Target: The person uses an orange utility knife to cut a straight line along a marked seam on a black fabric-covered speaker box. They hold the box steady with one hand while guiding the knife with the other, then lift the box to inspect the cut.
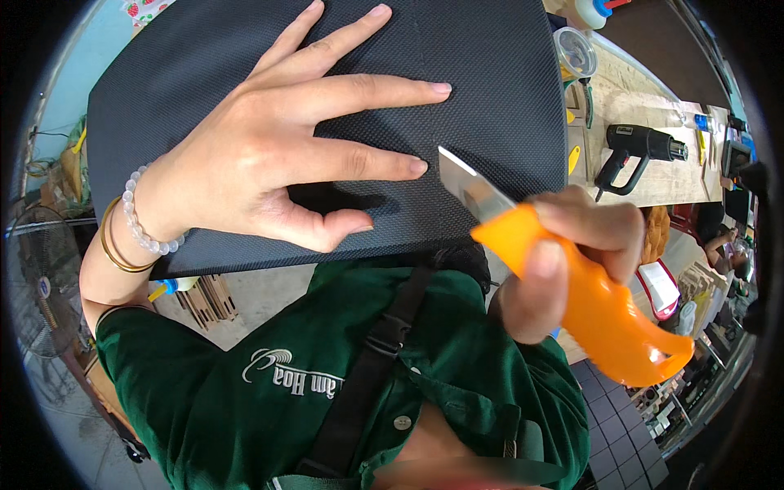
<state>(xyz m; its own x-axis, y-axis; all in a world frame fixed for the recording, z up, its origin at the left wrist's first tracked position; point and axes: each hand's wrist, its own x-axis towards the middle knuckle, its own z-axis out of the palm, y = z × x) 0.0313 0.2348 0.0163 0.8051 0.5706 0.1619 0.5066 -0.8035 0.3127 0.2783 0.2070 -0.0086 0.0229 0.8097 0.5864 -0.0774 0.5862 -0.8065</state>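
Observation:
A black textured sheet [490, 73] spreads across the surface before me, its near edge close to my body. My left hand [286, 131] lies on it with the fingers spread wide, palm down and holding nothing. In my right hand [572, 253] is an orange-handled utility knife [604, 310], gripped between thumb and fingers. Its pale blade [474, 184] points up and left, the tip just right of my left index fingertip. Whether the blade touches the sheet I cannot tell.
On the wooden table [645, 90] to the right rests a black heat gun [637, 155]. Near the sheet's far right corner stand a clear round container [575, 52] and a white bottle [590, 11]. A fan [45, 278] is at far left. Another person [723, 249] sits far right.

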